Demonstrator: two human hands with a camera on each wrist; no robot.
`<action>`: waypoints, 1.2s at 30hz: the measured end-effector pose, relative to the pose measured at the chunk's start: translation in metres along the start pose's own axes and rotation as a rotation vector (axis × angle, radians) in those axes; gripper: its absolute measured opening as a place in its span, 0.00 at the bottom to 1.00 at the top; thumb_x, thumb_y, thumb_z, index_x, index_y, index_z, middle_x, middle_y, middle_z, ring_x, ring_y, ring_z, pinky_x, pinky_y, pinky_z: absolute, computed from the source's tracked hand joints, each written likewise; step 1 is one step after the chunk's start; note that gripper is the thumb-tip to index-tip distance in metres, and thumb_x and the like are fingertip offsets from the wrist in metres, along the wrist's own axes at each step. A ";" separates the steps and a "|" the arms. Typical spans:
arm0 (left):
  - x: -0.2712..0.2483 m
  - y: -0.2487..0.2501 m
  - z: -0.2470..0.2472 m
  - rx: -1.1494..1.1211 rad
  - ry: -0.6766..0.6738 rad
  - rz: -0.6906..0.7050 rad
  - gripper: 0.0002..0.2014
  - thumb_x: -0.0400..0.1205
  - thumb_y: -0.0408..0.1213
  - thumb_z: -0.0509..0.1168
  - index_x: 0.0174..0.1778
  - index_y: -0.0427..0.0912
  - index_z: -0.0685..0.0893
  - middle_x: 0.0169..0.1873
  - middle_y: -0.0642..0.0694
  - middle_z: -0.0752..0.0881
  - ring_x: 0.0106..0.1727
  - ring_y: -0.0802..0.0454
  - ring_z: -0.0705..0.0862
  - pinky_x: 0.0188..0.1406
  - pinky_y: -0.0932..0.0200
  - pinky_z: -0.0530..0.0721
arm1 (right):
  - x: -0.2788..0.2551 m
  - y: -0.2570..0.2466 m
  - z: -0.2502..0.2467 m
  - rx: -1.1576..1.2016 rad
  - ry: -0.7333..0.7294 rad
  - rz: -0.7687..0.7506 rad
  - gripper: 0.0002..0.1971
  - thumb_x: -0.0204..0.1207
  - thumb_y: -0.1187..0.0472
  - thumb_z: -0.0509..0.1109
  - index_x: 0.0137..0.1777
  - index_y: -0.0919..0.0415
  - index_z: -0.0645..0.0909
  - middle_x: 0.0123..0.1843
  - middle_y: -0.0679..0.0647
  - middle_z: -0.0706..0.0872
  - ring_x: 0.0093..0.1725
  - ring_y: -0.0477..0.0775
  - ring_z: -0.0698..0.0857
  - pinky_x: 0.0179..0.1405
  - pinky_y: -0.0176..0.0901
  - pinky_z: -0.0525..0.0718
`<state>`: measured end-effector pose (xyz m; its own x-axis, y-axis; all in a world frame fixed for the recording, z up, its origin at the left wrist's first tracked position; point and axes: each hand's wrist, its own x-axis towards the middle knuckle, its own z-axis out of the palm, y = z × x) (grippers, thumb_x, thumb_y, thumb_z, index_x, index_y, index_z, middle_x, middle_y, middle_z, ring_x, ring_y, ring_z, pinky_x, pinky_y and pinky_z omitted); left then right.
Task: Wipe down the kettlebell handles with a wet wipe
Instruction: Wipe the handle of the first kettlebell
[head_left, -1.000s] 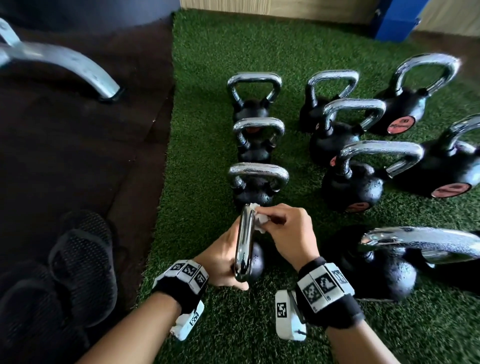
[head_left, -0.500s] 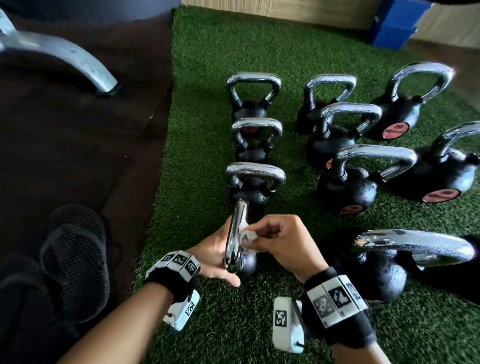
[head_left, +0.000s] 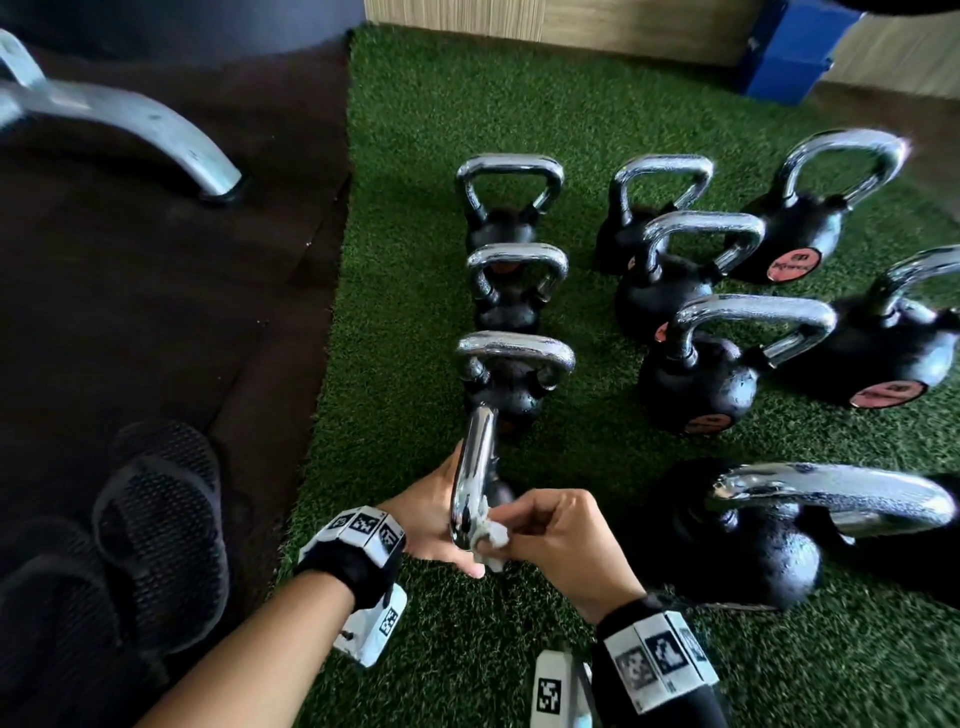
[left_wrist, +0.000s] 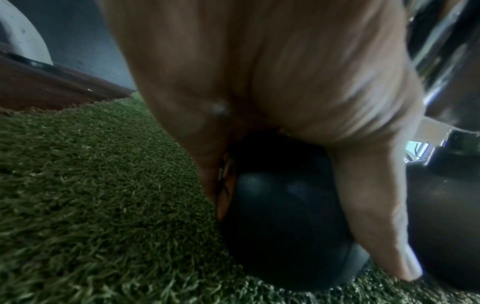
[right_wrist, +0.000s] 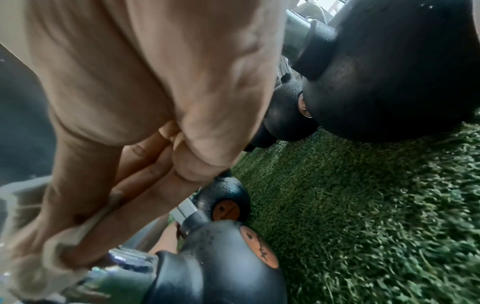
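Your left hand grips the nearest kettlebell at the turf's near left edge; your right hand pinches the wet wipe against its handle. If the steadying grip loosens, the tilted bell could roll.

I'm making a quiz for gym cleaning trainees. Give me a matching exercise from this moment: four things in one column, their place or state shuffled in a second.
1. wipe
2. left hand
3. sandals
4. blue box

a. on the dark mat
b. steadying the small kettlebell
c. far right, by the wall
d. pinched in the right hand

Pairs: 1-d, 2-b, 3-a, 4-c
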<state>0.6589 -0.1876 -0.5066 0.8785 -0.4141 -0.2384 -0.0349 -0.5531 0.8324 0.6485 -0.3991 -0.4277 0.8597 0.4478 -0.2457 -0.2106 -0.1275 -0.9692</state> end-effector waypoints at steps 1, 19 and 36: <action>0.000 0.002 0.000 -0.015 -0.008 -0.011 0.50 0.59 0.43 0.88 0.62 0.83 0.62 0.55 0.80 0.80 0.57 0.82 0.79 0.55 0.87 0.71 | 0.000 0.004 0.000 -0.017 0.011 -0.001 0.10 0.62 0.71 0.86 0.44 0.66 0.93 0.40 0.60 0.95 0.40 0.59 0.94 0.45 0.49 0.93; 0.001 0.003 0.010 -0.361 -0.077 -0.188 0.60 0.61 0.36 0.89 0.77 0.78 0.57 0.74 0.44 0.75 0.62 0.40 0.86 0.48 0.39 0.92 | 0.021 0.004 -0.010 -0.546 -0.165 -0.110 0.03 0.73 0.66 0.80 0.45 0.61 0.92 0.42 0.42 0.86 0.41 0.33 0.85 0.41 0.26 0.80; 0.001 0.027 0.016 -0.602 0.014 -0.007 0.29 0.70 0.42 0.81 0.60 0.70 0.74 0.44 0.44 0.78 0.39 0.46 0.79 0.32 0.47 0.83 | 0.021 0.012 -0.010 -0.072 -0.377 0.069 0.12 0.75 0.76 0.74 0.58 0.72 0.88 0.56 0.67 0.92 0.52 0.61 0.89 0.62 0.57 0.88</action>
<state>0.6507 -0.2149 -0.4924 0.8842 -0.3999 -0.2415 0.2433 -0.0470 0.9688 0.6687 -0.4000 -0.4442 0.6106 0.7279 -0.3120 -0.2172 -0.2249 -0.9499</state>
